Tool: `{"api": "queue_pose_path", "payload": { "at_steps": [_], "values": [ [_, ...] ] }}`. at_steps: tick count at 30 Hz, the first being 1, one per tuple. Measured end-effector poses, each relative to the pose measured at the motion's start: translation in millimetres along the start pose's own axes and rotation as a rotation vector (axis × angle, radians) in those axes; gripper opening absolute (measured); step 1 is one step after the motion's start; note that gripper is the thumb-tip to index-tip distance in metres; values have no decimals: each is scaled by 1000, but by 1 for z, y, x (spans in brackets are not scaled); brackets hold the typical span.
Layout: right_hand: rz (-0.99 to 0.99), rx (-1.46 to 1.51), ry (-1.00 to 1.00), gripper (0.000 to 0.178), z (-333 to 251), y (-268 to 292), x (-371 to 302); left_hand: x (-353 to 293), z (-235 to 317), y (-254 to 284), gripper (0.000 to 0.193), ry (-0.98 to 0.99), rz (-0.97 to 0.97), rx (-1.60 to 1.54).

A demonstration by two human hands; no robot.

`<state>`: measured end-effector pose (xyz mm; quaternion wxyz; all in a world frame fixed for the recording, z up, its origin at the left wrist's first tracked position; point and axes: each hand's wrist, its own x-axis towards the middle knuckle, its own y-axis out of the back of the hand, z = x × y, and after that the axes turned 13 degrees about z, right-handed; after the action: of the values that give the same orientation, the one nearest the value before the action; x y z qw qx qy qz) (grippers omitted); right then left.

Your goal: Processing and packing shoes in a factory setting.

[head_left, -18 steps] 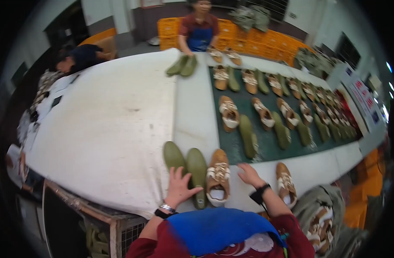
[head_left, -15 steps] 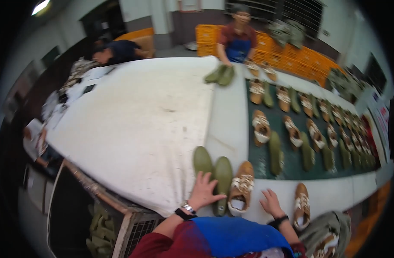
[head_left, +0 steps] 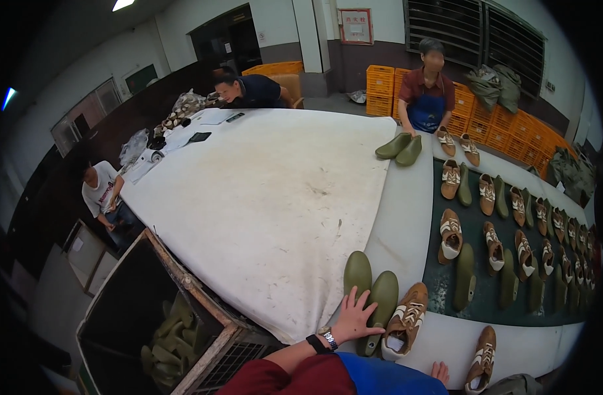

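Note:
My left hand [head_left: 354, 320], with spread fingers, lies over the lower part of two olive-green shoe lasts, a left one [head_left: 358, 272] and a right one [head_left: 383, 297]. They lie side by side at the near table edge. Close by on the right is a brown sneaker [head_left: 405, 320] with white stripes and laces, its toe pointing away from me. My right hand [head_left: 440, 372] shows only partly, past my blue apron, its fingers stretched out and nothing seen in them. It is between that sneaker and another brown sneaker [head_left: 482, 355] farther right.
Rows of sneakers and lasts cover a dark green belt [head_left: 439, 289] at right. A crate of lasts [head_left: 173, 342] stands at lower left beside the white-covered table [head_left: 262, 197]. Across the table a co-worker [head_left: 427, 99] touches another pair of lasts [head_left: 400, 149]. Two more people are at left.
My view has swung left, so the scene sits farther right. My left hand stays spread at the lasts. My right hand has drawn back toward me, lower in the picture.

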<state>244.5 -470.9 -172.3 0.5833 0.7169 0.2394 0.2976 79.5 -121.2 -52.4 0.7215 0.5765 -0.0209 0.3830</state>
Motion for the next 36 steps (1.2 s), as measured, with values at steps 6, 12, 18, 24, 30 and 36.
{"api": "queue_pose_path", "payload": {
  "at_steps": [6, 12, 18, 24, 30, 36],
  "values": [
    [456, -148, 86, 59, -9, -27, 1, -1, -7, -3, 67, -33, 34, -35],
    [385, 32, -56, 53, 21, -72, -3, -2, -10, -8, 67, -41, 89, -74],
    [333, -34, -102, 49, 7, -58, -1, -3, -11, -9, 68, -29, 94, -86],
    [419, -54, -101, 48, -11, -40, 2, -1, -8, -6, 66, -61, 115, -62],
    [393, 16, -130, 47, -27, -16, 5, 0, -6, -6, 67, -62, 117, -56],
    [306, 104, -220, 40, -40, 2, 9, 0, -6, -6, 66, -68, 121, -62]
  ]
}}
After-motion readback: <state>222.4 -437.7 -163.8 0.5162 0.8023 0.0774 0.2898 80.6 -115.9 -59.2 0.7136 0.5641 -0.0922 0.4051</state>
